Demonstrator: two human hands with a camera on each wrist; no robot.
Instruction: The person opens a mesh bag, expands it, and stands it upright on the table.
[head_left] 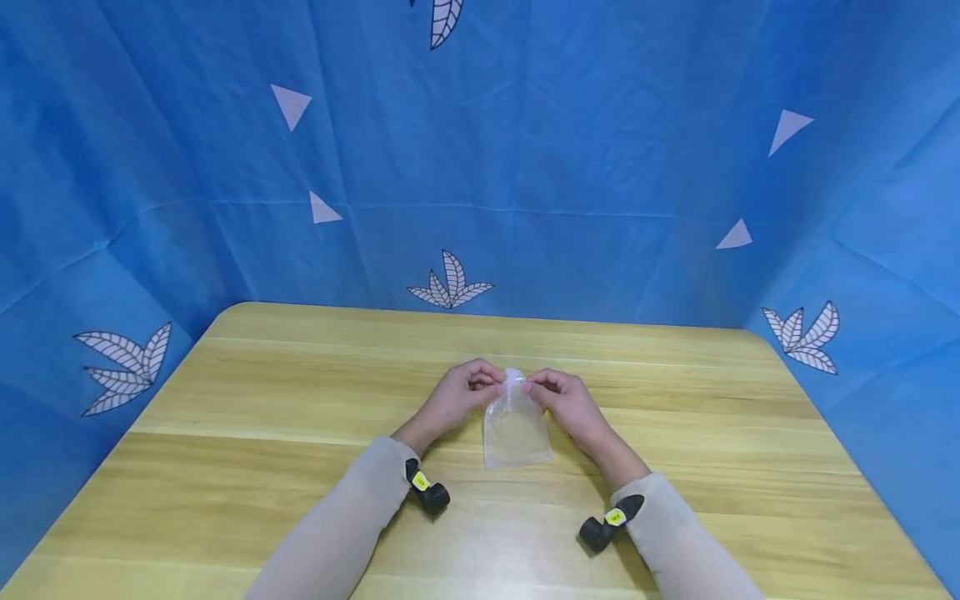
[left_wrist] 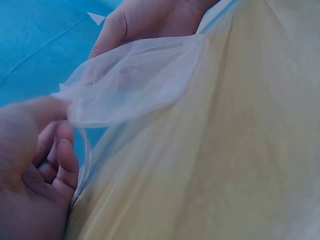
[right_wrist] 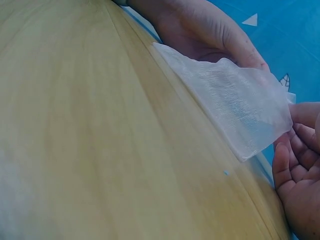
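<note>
A small white sheer organza drawstring bag (head_left: 517,433) hangs between both hands over the middle of the table, its gathered neck up and its flat bottom toward me. My left hand (head_left: 459,397) pinches the left side of the neck with thumb and index finger. On the opposite side, the right hand (head_left: 572,407) pinches the neck in the same way. A thin pale cord (left_wrist: 86,150) dangles below the left fingers in the left wrist view. Seen from the right wrist, the bag (right_wrist: 240,105) looks flat and thin, with the other fingers of the right hand (right_wrist: 305,170) curled loosely beneath.
A light wood-grain table (head_left: 247,400) with rounded far corners lies under the hands. Blue cloth (head_left: 525,150) printed with white leaves and triangles stands behind it and along both sides. Black wrist cameras (head_left: 433,497) are strapped over the beige sleeves (head_left: 337,517).
</note>
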